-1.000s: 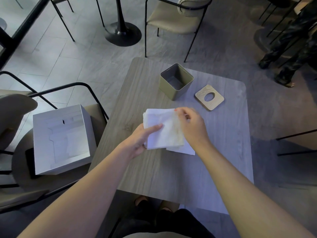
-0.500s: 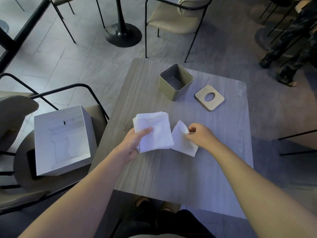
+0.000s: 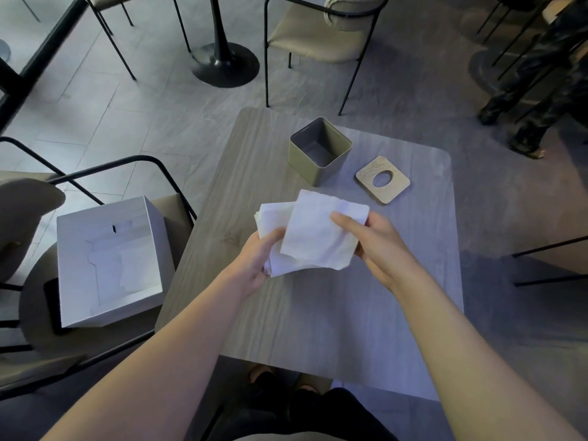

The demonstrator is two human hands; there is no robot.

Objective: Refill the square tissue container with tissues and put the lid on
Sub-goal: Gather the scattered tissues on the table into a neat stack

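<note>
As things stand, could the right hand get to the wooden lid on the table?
Probably yes: the wooden lid lies flat with bare table between it and the right hand, but that hand grips a tissue.

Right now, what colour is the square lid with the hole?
Light wood-brown, with a grain pattern. The lid shows best in the head view.

A grey wood-grain table (image 3: 318,313) with rounded corners carries two items: an open, empty square tissue container (image 3: 319,151) standing upright toward 12 o'clock, and, just beside it at about 1 o'clock, a square wooden lid (image 3: 382,179) with an oval opening, lying flat.
</note>
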